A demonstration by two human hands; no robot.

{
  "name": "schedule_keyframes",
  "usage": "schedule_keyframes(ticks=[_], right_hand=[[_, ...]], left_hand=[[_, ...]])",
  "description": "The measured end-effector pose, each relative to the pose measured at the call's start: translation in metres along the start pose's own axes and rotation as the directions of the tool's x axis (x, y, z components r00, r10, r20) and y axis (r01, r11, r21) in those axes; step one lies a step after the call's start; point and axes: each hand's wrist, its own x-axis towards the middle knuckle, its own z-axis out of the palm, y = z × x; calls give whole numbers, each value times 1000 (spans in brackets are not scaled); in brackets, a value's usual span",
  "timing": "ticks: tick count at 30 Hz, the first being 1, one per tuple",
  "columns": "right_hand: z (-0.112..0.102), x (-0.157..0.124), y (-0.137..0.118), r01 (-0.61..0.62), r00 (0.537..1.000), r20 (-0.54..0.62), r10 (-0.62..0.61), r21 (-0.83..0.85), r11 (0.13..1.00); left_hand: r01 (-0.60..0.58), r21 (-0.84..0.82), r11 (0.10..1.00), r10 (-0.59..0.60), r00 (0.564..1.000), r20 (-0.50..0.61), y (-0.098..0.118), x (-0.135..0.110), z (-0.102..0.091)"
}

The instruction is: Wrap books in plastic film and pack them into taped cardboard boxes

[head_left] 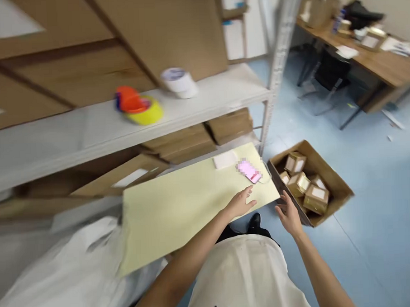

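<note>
My left hand (pixel 241 201) hovers above the right part of a pale yellow board (pixel 174 218), fingers apart and nothing in them. Just beyond its fingertips lies a phone (pixel 249 170) with a lit pink screen, beside a flat white item (pixel 225 159) whose kind I cannot make out. My right hand (pixel 288 213) is off the board's right end, near the wall of an open cardboard box (pixel 341 199). Its fingers are spread and hold nothing. Several small brown cartons (pixel 316 198) with white labels lie inside that box on the floor.
A metal shelf (pixel 219 96) above the board carries large cartons, a white tape roll (pixel 181 83) and red and yellow tape rolls (pixel 144 112). White plastic bags (pixel 70 272) lie at the left. A wooden desk (pixel 374 64) and black chair (pixel 332 71) stand at far right.
</note>
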Motion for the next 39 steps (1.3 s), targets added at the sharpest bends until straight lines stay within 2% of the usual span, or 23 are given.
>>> schedule_keyframes(ticks=[2, 4, 6, 9, 11, 14, 16, 19, 21, 24, 30, 34, 37, 39], right_hand=[[17, 15, -26, 98, 990, 99, -96, -11, 995], [42, 24, -54, 198, 959, 211, -191, -10, 980], [77, 25, -83, 285, 913, 306, -269, -8, 958], [145, 10, -127, 400, 824, 434, -364, 9, 917], [193, -12, -155, 483, 719, 544, -432, 55, 874], [257, -54, -189, 598, 497, 697, -516, 156, 786], [291, -83, -206, 657, 352, 761, -544, 213, 723], [328, -117, -224, 703, 160, 825, -542, 290, 649], [345, -132, -231, 717, 62, 853, -517, 322, 618], [364, -142, -238, 734, -42, 879, -475, 350, 582], [404, -152, -242, 664, -164, 896, -412, 409, 626], [435, -178, -250, 604, -294, 869, -399, 492, 627], [457, -208, -260, 564, -394, 843, -367, 537, 628], [473, -234, -265, 563, -453, 833, -318, 544, 622]], left_hand=[[33, -37, 999, -37, 992, -123, -19, -33, -20], [67, -82, 994, -86, 963, -254, -40, -71, -36], [89, -129, 988, -131, 919, -372, -63, -114, -49], [120, -205, 971, -210, 835, -508, -103, -185, -65], [160, -273, 949, -294, 764, -574, -130, -232, -72], [201, -384, 901, -417, 647, -639, -166, -297, -77], [207, -438, 875, -470, 579, -666, -185, -334, -76], [215, -490, 845, -527, 492, -693, -206, -377, -69], [218, -523, 824, -562, 435, -704, -216, -397, -60], [199, -575, 794, -607, 331, -723, -223, -416, -45], [168, -646, 745, -666, 139, -732, -218, -428, -23], [146, -689, 710, -693, -24, -720, -213, -446, -9], [146, -718, 680, -702, -151, -696, -215, -472, 5], [156, -740, 655, -698, -253, -670, -221, -495, 16]])
